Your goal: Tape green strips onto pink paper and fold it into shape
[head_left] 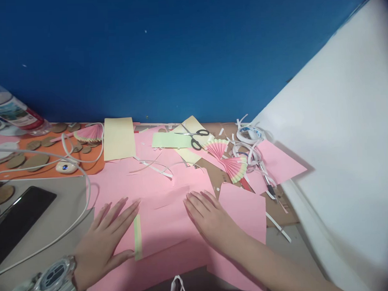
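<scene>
My left hand [103, 235] lies flat with fingers stretched out on a pink paper sheet [161, 214], its thumb beside a narrow yellow-green strip [137, 236] along the sheet's folded edge. A watch [55, 277] sits on that wrist. My right hand [209, 217] also lies flat and open, pressing the same pink sheet near its right side. Neither hand holds anything.
Scissors [195, 138] lie on cream and green papers by the blue wall. Two pink folded fans [228, 159], a tape roll [249, 134] and white paper strips sit right of them. An orange sheet [93, 167] with wooden discs, a white cable, a dark phone [16, 221] and a bottle [13, 111] are left. A white board [347, 157] leans at right.
</scene>
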{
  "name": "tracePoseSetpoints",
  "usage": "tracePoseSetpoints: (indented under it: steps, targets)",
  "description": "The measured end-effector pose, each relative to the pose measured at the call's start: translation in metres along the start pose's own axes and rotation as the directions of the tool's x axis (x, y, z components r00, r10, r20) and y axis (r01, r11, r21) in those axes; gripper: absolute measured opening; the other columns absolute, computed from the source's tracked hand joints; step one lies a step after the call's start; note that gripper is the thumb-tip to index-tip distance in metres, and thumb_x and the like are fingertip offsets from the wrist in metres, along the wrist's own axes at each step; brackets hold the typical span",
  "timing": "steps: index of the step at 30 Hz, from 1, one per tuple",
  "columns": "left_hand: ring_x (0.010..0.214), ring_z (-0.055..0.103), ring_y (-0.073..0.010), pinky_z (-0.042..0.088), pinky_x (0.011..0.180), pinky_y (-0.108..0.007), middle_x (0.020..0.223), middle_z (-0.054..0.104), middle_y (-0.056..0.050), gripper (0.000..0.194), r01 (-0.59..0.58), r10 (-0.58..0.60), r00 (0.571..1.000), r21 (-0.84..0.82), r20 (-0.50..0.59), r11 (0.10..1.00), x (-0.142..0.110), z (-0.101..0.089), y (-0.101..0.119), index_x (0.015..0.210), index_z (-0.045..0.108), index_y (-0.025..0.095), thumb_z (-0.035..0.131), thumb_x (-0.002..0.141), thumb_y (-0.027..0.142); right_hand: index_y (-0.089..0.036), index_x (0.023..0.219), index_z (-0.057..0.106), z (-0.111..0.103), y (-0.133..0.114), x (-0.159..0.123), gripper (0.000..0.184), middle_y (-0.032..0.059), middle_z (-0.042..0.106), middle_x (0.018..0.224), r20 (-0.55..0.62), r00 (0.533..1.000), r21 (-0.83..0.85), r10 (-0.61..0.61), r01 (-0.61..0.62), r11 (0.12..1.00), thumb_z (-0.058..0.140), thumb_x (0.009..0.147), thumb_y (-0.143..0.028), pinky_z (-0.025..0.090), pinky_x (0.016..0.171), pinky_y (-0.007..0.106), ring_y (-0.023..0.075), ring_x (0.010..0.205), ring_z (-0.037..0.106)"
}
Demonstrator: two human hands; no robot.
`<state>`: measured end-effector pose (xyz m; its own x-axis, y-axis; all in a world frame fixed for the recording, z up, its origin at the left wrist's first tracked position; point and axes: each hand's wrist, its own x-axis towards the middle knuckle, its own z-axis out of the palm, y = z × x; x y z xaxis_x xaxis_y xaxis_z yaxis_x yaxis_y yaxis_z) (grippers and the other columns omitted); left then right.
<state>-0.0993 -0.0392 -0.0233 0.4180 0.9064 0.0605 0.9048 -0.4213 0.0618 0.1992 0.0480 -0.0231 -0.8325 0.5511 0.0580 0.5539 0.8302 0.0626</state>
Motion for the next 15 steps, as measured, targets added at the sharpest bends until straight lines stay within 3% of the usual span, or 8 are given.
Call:
tracePoseSetpoints:
  steps: [6, 15]
  targets:
    - [0.135, 0.019, -0.0315, 0.012, 0.108, -0.05, 0.144, 0.035, -0.007, 0.092, 0.009, -0.009, 1.0, -0.014, 0.014, 1.0, -0.001, -0.001, 0.001, 0.145, 0.009, 0.019, 0.046, 0.075, 0.065, -0.014, 0.129, 0.047, 0.006, -0.015, 0.001, 0.05, 0.0086, 0.054, 0.128, -0.061, 0.977, 0.08, 0.204, -0.199, 0.977, 0.041, 0.09, -0.045, 0.021, 0.103, 0.047, 0.0258, 0.114, 0.043]
    - [0.134, 0.023, -0.0321, 0.013, 0.108, -0.05, 0.149, 0.021, -0.012, 0.084, 0.008, -0.006, 0.999, -0.069, 0.036, 0.998, -0.002, -0.002, 0.02, 0.144, 0.016, 0.021, 0.044, 0.077, 0.064, -0.015, 0.131, 0.045, 0.0, -0.019, -0.002, 0.048, 0.0077, 0.053, 0.128, -0.017, 0.954, 0.144, 0.298, -0.293, 0.945, 0.041, 0.091, -0.042, 0.025, 0.098, 0.042, 0.0239, 0.113, 0.043]
